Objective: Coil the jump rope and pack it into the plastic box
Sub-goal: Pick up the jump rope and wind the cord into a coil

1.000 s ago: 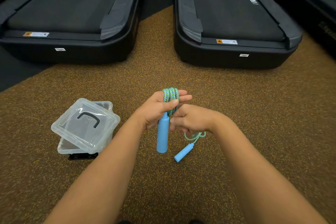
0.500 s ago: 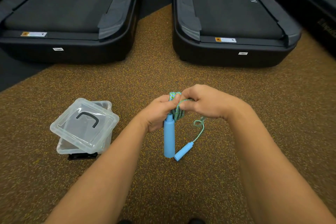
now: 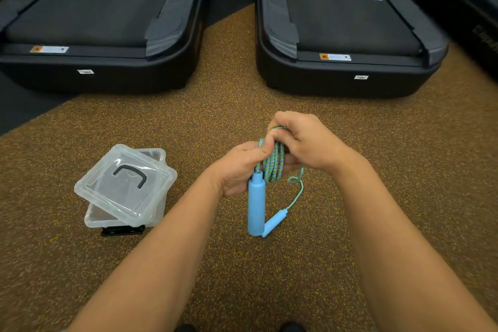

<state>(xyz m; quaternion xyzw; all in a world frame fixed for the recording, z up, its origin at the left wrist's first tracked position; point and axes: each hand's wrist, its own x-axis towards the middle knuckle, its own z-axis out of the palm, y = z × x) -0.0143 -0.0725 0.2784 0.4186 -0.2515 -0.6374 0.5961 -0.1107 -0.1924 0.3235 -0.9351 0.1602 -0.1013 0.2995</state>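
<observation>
A green-and-blue braided jump rope is bundled in several loops between both hands above the floor. My left hand grips the bundle, and one blue handle hangs straight down from it. My right hand grips the top of the loops from the right. A short free length of rope trails down to the second blue handle, which hangs tilted behind the first. The clear plastic box sits on the floor to the left, its clear lid with a black handle lying askew on top.
Two black treadmills stand side by side ahead, with a strip of speckled brown floor between them. A third black machine edge shows at the far right. A small black item lies under the box's front edge.
My right hand has come up from below the bundle to its top, carrying the free rope round the loops. The trailing rope has grown shorter and the second handle has risen.
</observation>
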